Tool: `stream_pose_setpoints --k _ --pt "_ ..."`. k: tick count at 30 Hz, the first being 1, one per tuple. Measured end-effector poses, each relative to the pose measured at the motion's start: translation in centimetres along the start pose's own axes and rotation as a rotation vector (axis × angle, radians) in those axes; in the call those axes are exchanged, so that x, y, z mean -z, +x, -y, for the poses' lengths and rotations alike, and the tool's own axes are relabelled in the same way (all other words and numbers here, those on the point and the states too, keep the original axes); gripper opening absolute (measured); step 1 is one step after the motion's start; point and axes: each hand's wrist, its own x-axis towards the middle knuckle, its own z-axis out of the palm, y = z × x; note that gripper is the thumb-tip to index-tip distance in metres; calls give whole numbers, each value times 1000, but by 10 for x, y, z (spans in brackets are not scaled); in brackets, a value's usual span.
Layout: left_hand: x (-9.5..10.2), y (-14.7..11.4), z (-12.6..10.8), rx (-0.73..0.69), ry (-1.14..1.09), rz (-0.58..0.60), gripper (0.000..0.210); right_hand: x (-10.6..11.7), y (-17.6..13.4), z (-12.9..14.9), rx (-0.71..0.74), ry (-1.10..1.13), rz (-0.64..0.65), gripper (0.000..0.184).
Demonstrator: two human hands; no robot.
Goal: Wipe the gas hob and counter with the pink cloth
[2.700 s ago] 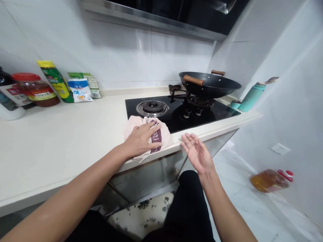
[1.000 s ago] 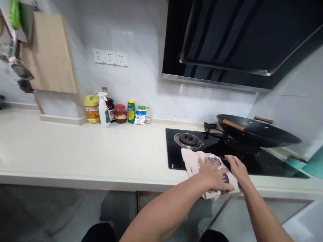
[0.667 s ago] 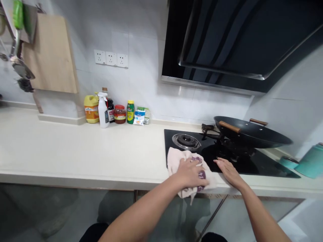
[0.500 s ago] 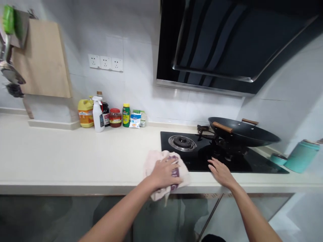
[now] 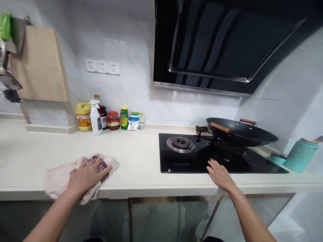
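Note:
My left hand presses down on a pale pink cloth with a purple patch, its fingers bent over the fabric. The cloth lies spread on the white countertop, and part of it hangs over the front edge. My right hand rests with fingers extended at the front edge of the black gas stove, holding nothing. Behind that hand, a black wok with wooden handles sits tilted on the right burner.
A white spray bottle, yellow jug, red-lidded jar, green bottle and small packet stand along the wall. A range hood overhangs the stove. A turquoise canister stands at right.
My left hand has slid the cloth far to the left along the counter, away from the stove. The right hand stays at the stove's front edge. The view has shifted slightly.

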Motion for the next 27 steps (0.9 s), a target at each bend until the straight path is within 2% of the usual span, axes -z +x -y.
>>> stream_pose_setpoints --k 2,8,10,12,14,17,22,24,27 --pt "5 -17 -32 -77 -45 -19 52 -2 0 -1 0 -1 -3 61" --pt "6 -73 -165 -434 -289 -124 50 -8 1 -4 -3 -7 -36 61" --pt "3 -87 -197 -524 -349 -172 46 -9 1 -4 4 -14 -44 61" --pt "-1 -95 -215 -563 -392 -211 44 -11 1 -5 6 -14 -52 62" --pt "-4 -98 -218 -602 -430 -208 45 -13 2 -7 4 -9 -55 62" --pt "-4 -90 -200 -648 -455 -129 50 -17 3 -10 10 -4 -63 62" --pt "10 -56 -159 -539 -366 124 57 -20 4 -14 32 8 -59 61" --pt "16 -42 -152 -523 -336 231 62 -21 4 -14 31 17 -65 62" --pt "20 -22 -154 -548 -303 340 69 -23 4 -15 29 27 -72 62"
